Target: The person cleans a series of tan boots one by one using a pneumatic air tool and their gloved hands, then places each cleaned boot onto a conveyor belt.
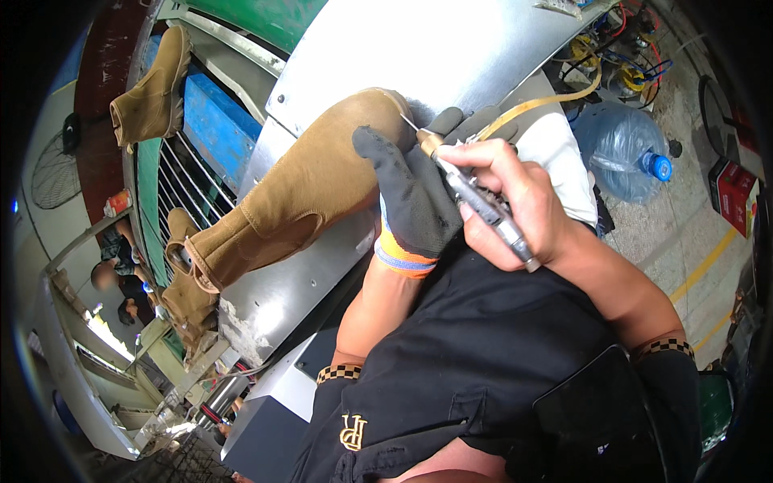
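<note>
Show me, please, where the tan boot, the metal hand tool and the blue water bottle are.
tan boot (314,189): head view, on the side of the shaft.
metal hand tool (483,205): head view, on its grey barrel, held in the right hand.
blue water bottle (616,149): head view, on its clear body.

Silver metal bench (451,48) under tan boot (298,193), white cloth (555,153).
</note>
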The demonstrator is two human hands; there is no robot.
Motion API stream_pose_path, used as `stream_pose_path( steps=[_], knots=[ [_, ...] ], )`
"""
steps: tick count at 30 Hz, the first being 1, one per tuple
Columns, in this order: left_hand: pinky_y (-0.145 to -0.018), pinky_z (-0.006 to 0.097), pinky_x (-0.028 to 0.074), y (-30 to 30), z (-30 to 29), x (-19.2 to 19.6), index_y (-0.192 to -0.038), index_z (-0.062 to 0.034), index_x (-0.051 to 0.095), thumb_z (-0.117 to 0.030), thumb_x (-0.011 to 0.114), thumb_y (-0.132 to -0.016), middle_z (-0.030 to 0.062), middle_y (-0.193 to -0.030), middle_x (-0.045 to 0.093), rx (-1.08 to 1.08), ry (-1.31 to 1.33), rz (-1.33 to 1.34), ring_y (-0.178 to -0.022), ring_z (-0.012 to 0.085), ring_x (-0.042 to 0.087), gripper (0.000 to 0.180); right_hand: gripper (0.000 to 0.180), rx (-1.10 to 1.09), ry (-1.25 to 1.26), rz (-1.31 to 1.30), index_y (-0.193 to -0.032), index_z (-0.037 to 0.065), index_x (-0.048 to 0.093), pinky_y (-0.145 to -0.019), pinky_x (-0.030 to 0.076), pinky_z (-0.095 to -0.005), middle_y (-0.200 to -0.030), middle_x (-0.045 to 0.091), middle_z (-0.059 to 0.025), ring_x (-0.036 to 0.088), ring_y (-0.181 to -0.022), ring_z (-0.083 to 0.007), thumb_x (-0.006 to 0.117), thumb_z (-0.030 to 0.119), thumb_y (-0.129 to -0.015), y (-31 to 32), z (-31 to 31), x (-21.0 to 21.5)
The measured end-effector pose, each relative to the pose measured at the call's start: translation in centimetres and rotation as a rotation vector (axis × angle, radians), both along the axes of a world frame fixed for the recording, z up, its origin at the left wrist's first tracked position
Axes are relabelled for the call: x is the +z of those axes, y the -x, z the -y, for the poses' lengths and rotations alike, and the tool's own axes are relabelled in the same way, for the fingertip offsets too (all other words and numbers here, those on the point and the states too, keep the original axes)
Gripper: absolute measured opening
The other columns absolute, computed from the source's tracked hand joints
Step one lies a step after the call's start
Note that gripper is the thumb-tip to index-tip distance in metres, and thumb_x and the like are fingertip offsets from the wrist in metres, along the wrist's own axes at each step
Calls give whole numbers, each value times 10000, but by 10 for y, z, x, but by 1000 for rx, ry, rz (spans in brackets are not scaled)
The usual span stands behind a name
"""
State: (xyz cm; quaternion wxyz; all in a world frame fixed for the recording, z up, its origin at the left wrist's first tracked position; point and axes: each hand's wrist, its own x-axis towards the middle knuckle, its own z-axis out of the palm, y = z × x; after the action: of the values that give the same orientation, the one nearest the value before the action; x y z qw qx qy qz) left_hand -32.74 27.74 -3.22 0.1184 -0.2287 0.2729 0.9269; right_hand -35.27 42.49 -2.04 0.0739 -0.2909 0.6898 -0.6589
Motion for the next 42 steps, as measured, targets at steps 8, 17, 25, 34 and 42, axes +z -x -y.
stream_pose_path(
  steps=[8,17,25,34,42],
  knots=[
    [-989,352,440,-8,16,6,-1357,77,405,-581,415,-856,205,-1301,535,-207,207,-232,-1170,253,539,827,531,-55,-15,-71,-1218,-49,491,-517,457,-281,-662,598,-110,587,-511,-198,583,-52,-695,-17,5,-11],
    [-654,354,602,-83,139,162,-1504,-211,284,-405,610,-936,184,-1160,664,183,2217,-468,-881,344,676,683,471,28,32,116,-1245,0,493,-562,430,-281,-645,604,-104,564,-546,-160,552,77,-784,31,13,-12],
    [-885,361,483,-86,187,129,-1078,45,669,-434,709,-845,131,-1027,677,-68,1676,-261,-967,218,630,535,374,263,179,233,-1187,-37,508,-605,493,-282,-675,644,-65,626,-618,-123,572,166,-879,113,47,-31],
    [-1060,481,400,-2,192,102,-1368,-51,454,-407,490,-985,152,-1369,473,155,846,-454,-1226,306,504,524,354,-130,342,303,-1218,-32,516,-672,519,-276,-747,646,-70,640,-682,-120,547,129,-904,160,24,-35],
    [-959,359,478,288,189,113,-1237,-35,592,-12,556,-801,158,-1193,641,35,2270,-608,-1079,272,624,438,394,-99,308,297,-1241,-4,486,-641,492,-263,-730,643,-61,627,-659,-106,572,120,-878,164,24,-33]
  ],
)
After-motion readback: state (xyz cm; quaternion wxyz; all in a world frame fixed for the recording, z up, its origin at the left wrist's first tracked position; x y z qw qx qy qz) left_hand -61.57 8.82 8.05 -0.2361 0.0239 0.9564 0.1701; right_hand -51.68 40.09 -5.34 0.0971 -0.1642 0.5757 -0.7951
